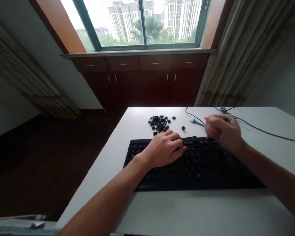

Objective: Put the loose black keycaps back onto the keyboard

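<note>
Now, the left hand (pixel 162 149) curls onto a black keyboard (pixel 199 167), the blurred right hand (pixel 223 132) half-closed at two o'clock; neither hold can be told.

Keyboard (pixel 194 167) lies on the counter (pixel 186 209), toward the near edge. Pile of keycaps (pixel 159 124) sits behind it, left side; one loose keycap (pixel 183 128) just right of the pile. Small tool (pixel 197 122) and cable (pixel 263 130) lie farther right. Left hand (pixel 162 149) is on the keyboard; right hand (pixel 223 132) is above its far side. Cabinets (pixel 140 82) stand beyond the counter, under a window (pixel 142 23).
</note>
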Tool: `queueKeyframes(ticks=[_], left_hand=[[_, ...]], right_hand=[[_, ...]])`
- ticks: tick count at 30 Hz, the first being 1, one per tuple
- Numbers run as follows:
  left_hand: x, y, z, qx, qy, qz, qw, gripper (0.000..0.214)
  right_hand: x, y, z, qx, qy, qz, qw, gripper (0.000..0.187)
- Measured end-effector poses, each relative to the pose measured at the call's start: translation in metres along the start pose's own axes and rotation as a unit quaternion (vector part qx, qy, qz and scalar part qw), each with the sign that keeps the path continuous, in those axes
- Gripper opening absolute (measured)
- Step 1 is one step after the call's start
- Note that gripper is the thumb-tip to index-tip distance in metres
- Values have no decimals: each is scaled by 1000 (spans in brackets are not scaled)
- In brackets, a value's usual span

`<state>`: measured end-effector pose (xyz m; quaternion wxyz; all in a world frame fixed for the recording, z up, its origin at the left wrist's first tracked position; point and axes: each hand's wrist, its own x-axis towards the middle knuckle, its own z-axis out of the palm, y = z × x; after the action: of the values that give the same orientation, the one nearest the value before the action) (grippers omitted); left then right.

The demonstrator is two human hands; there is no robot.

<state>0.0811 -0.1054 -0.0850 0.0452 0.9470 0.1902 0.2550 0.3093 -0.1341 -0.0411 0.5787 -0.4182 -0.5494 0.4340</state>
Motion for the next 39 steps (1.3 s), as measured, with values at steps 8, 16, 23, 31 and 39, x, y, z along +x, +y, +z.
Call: queueKeyframes(ticks=[8,16,23,31,39], left_hand=[[0,0,-3,-3,9,-18,1000,27],[-13,-40,-21,70,90,-254,960,25],[-35,-82,-25,-47,57,-330,941,39],[-39,-91,-17,-48,57,-284,956,21],[-42,-92,-17,-69,45,-268,960,27]], right_hand=[[-6,3,-4,-47,18,-27,998,42],[-11,26,-7,-234,-10,11,972,33],[-11,20,-4,-356,-19,-26,934,33],[34,28,7,-549,-135,-101,819,32],[87,57,38,-646,-183,-121,731,35]])
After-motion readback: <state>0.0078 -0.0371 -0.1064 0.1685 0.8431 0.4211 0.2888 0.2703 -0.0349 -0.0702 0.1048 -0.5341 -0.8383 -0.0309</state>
